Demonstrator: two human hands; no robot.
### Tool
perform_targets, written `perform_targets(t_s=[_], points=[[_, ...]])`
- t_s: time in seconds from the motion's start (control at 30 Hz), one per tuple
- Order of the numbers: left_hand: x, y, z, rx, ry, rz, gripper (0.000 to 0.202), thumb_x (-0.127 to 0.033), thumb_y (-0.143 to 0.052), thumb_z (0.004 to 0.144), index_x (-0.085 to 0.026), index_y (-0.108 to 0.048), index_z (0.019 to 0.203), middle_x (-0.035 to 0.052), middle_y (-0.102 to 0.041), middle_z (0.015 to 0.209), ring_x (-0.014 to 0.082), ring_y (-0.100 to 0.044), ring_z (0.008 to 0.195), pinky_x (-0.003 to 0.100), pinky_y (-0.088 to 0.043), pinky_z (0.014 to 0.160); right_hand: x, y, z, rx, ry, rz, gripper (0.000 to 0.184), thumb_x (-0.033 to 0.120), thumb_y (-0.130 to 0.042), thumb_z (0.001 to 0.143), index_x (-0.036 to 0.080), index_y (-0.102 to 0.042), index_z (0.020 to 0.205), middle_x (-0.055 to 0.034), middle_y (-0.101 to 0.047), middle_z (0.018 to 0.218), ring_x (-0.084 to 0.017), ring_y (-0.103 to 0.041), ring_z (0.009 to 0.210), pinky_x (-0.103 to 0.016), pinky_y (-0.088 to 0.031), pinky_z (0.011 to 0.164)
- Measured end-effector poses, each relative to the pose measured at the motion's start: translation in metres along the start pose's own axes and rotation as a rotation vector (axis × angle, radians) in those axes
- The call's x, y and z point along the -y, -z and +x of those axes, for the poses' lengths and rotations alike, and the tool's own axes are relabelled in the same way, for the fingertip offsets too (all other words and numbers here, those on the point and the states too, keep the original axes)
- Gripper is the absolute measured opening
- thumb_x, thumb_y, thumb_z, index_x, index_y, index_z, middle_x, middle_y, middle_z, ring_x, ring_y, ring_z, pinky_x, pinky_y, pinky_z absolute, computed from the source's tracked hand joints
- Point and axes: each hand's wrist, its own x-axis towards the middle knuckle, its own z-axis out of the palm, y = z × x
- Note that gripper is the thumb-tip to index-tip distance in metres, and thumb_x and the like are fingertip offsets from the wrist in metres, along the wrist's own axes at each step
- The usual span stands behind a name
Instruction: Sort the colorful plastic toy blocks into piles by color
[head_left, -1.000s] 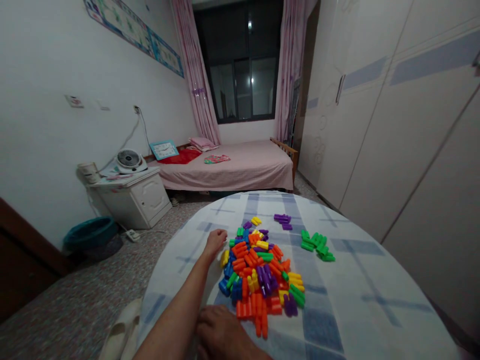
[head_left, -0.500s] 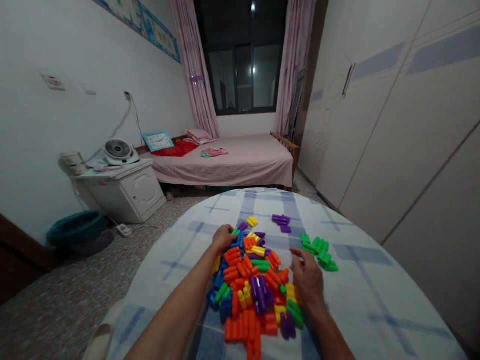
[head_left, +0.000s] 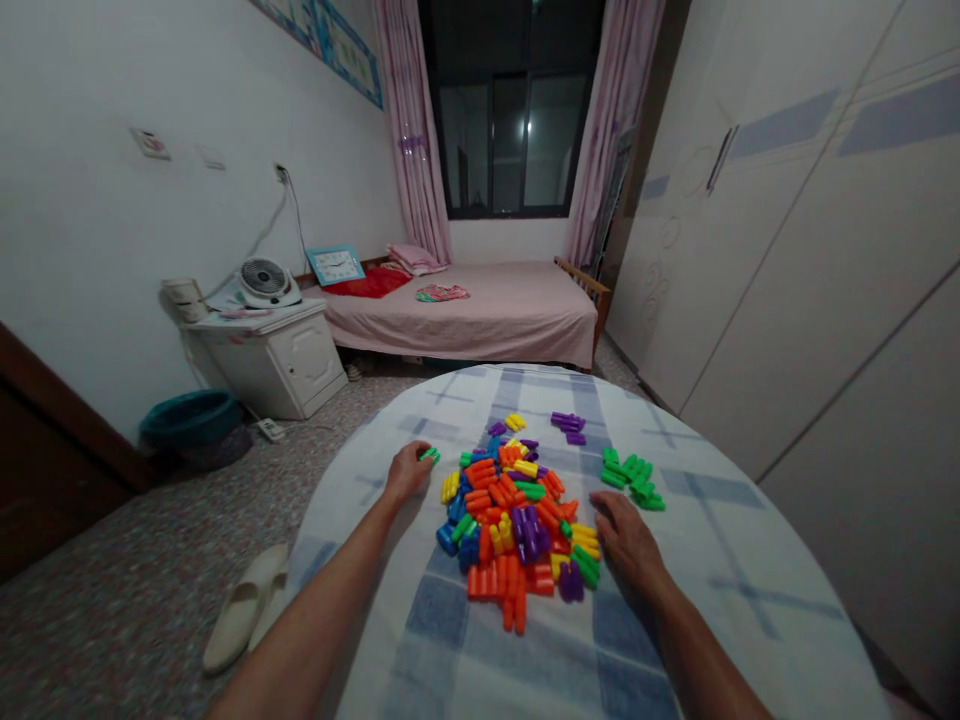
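Observation:
My left hand (head_left: 409,472) pinches a small green plastic block (head_left: 430,455) just left of a mixed heap of building blocks. Orange blocks (head_left: 498,578) make up much of the heap, with purple blocks (head_left: 529,534), blue blocks (head_left: 457,506) and yellow blocks (head_left: 584,540) among them. Beside the heap's right edge, my right hand (head_left: 624,528) hovers or rests low with its fingers loosely stretched and nothing visible in them. A separate group of green blocks (head_left: 634,474) lies beyond it.
Purple blocks (head_left: 568,425) and yellow blocks (head_left: 514,422) lie apart at the heap's far side. All stand on a round table with a checked cloth (head_left: 750,580). Beyond are a bed (head_left: 480,320), a white cabinet (head_left: 300,360) with a fan (head_left: 264,280), and a wardrobe (head_left: 810,300).
My left hand has drawn away leftward from the heap with the green block in its fingers. My right hand stays by the heap's right side, and the view has shifted.

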Motion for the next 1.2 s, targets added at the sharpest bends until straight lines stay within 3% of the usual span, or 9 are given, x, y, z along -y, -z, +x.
perform_targets(t_s=[0.1,0.2,0.33,0.43,0.7,0.87,0.97,1.2], points=[[-0.003,0.006,-0.022,-0.061,-0.045,0.047,0.026,-0.017,-0.057,0.066,-0.014,-0.067,0.091,0.0101,-0.066,0.094,0.0229,-0.060,0.092,0.034,-0.043,0.086,0.000,0.010,-0.023,-0.010,-0.022,-0.256,0.038,0.027,-0.036,0.085,0.015,-0.059,0.113,-0.0139,-0.056,0.122,-0.025,-0.049,0.116,-0.043,-0.040,0.094],[-0.015,0.001,-0.048,-0.070,-0.130,0.068,0.029,-0.015,-0.053,0.070,-0.015,-0.066,0.096,0.0108,-0.063,0.104,0.0230,-0.055,0.104,0.034,-0.038,0.096,0.007,0.014,-0.036,-0.033,-0.078,-0.444,0.039,0.030,-0.038,0.086,0.015,-0.055,0.119,-0.0162,-0.053,0.127,-0.027,-0.046,0.119,-0.045,-0.039,0.093],[-0.030,-0.014,-0.080,-0.031,-0.260,0.074,0.027,-0.024,-0.050,0.079,-0.017,-0.065,0.100,0.0100,-0.063,0.105,0.0232,-0.054,0.104,0.037,-0.040,0.096,0.015,0.016,-0.037,-0.026,-0.091,-0.529,0.040,0.029,-0.038,0.087,0.014,-0.053,0.121,-0.0162,-0.051,0.128,-0.027,-0.044,0.120,-0.043,-0.038,0.093],[-0.031,-0.021,-0.093,-0.016,-0.267,0.018,0.028,-0.026,-0.049,0.080,-0.016,-0.063,0.103,0.0092,-0.064,0.104,0.0218,-0.056,0.099,0.038,-0.043,0.092,0.018,0.017,-0.036,-0.022,-0.092,-0.550,0.039,0.028,-0.038,0.088,0.015,-0.053,0.121,-0.0138,-0.052,0.128,-0.024,-0.044,0.120,-0.040,-0.036,0.094],[-0.028,-0.018,-0.105,-0.023,-0.134,-0.128,0.029,-0.031,-0.046,0.082,-0.014,-0.064,0.097,0.0072,-0.067,0.092,0.0179,-0.062,0.085,0.031,-0.047,0.079,0.017,0.017,-0.036,-0.034,-0.082,-0.556,0.037,0.027,-0.038,0.088,0.016,-0.053,0.120,-0.0123,-0.053,0.127,-0.023,-0.044,0.119,-0.038,-0.035,0.093],[-0.028,-0.018,-0.107,-0.043,-0.094,-0.189,0.038,-0.030,-0.048,0.081,-0.013,-0.060,0.113,0.0100,-0.066,0.107,0.0193,-0.062,0.094,0.031,-0.046,0.086,0.014,0.015,-0.036,-0.035,-0.115,-0.530,0.038,0.028,-0.038,0.088,0.017,-0.053,0.121,-0.0115,-0.052,0.128,-0.022,-0.044,0.119,-0.037,-0.034,0.095],[-0.028,-0.017,-0.108,-0.022,-0.103,-0.193,0.038,-0.030,-0.048,0.080,-0.013,-0.061,0.112,0.0104,-0.066,0.108,0.0198,-0.061,0.095,0.032,-0.045,0.088,0.015,0.015,-0.036,-0.032,-0.128,-0.521,0.038,0.029,-0.037,0.089,0.017,-0.053,0.121,-0.0115,-0.051,0.129,-0.022,-0.043,0.120,-0.037,-0.033,0.096],[-0.033,-0.013,-0.114,-0.013,-0.058,-0.175,0.043,-0.038,-0.045,0.082,-0.012,-0.061,0.111,0.0080,-0.069,0.088,0.0175,-0.063,0.073,0.029,-0.049,0.069,0.019,0.018,-0.037,-0.028,-0.126,-0.532,0.039,0.030,-0.036,0.090,0.015,-0.054,0.121,-0.0122,-0.052,0.128,-0.022,-0.043,0.120,-0.036,-0.033,0.096]])
